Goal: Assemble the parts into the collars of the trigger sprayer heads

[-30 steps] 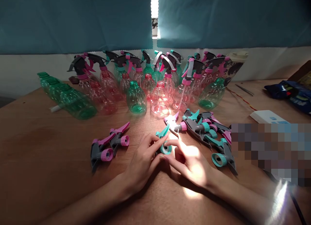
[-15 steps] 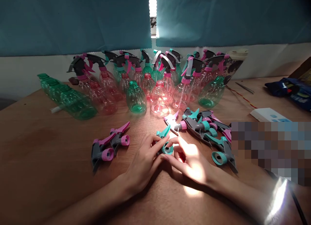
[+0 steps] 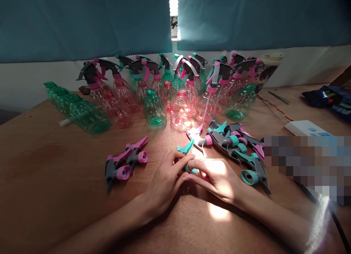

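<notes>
While our left grip (image 3: 166, 177) held the teal-trimmed spray head (image 3: 187, 147), our right grip (image 3: 219, 178), fingers curled narrow, touched its collar (image 3: 193, 171), though whether it clasped we couldn't tell; two pink-trimmed spray heads (image 3: 121, 158) lay left of both grips.

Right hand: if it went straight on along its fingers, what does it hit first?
Most likely the teal-collared spray head: the right hand has its fingertips right at the collar. Just past that is the left hand. Exact contact is hard to judge; the fingers hide part of the collar.
</notes>
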